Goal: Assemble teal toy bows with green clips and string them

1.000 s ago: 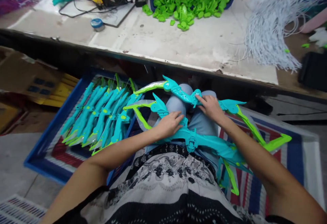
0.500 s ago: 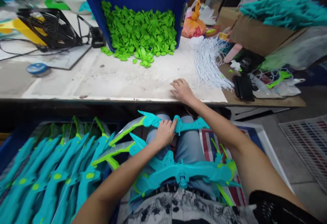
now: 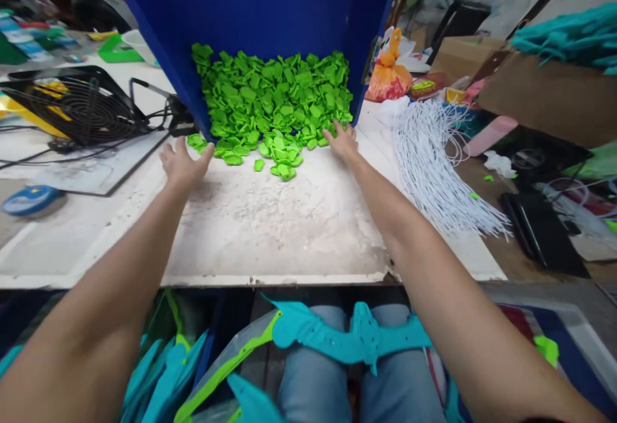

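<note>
Both hands at the pile of green plastic pieces (image 3: 272,105) spilling from the tipped blue bin (image 3: 255,8).

Left hand (image 3: 182,164) open, empty, at the pile's left edge; right hand (image 3: 341,142) spread, fingertips touching its right edge. A teal toy bow (image 3: 347,339) rests across the lap.

Looked like a toy-assembly workshop: worn tabletop (image 3: 270,217) heaped with green parts (image 3: 274,101) from a blue bin (image 3: 260,5), bundled white strings (image 3: 434,166), teal bow pieces (image 3: 347,339), cartons (image 3: 554,95), a fan (image 3: 81,105).
</note>
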Available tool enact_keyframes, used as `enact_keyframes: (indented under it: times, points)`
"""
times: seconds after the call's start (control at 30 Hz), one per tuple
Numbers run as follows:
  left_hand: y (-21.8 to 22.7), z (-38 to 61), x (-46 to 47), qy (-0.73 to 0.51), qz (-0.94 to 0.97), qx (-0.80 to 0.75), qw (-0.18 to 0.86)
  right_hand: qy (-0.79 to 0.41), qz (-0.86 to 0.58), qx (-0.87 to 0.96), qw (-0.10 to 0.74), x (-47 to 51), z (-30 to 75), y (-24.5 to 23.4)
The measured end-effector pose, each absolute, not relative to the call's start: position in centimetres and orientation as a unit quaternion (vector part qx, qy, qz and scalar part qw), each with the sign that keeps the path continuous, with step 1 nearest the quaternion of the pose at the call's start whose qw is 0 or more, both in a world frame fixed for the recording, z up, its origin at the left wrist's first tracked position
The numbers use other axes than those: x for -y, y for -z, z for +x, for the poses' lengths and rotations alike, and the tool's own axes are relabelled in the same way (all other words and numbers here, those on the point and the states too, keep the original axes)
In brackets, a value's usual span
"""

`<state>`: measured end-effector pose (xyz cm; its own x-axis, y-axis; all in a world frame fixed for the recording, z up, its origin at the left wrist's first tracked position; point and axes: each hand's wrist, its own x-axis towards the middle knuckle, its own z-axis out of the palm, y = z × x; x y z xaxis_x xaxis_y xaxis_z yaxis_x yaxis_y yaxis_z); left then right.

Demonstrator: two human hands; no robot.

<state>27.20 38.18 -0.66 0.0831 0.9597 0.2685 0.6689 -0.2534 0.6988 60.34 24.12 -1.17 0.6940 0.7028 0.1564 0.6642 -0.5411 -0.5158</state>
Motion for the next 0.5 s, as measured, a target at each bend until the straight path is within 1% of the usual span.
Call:
enact_keyframes:
  times: [0.07, 0.1, 0.17, 0.23, 0.37, 0.5]
  points:
    - [1.6, 29.9, -40.0, -0.355, 0.687, -0.579, 0.258, -0.063, -0.870, 0.401, 0.281, -25.2, 60.4, 1.5]
    - [2.2, 31.4, -39.8, -0.376, 0.670, -0.578, 0.274, -0.063, -0.864, 0.411, 0.282, -25.7, 59.7, 1.6]
    - [3.3, 34.1, -37.7, -0.439, 0.641, -0.557, 0.294, -0.047, -0.852, 0.433, 0.289, -26.3, 57.5, 1.9]
    - [4.1, 36.3, -34.7, -0.466, 0.652, -0.511, 0.311, -0.032, -0.834, 0.462, 0.300, -26.1, 54.8, 2.2]
    - [4.8, 38.8, -28.1, -0.411, 0.730, -0.434, 0.330, -0.010, -0.800, 0.522, 0.297, -22.0, 51.1, 2.4]
    - [4.7, 38.6, -21.8, -0.345, 0.809, -0.367, 0.302, -0.005, -0.787, 0.563, 0.251, -14.1, 50.8, 2.7]
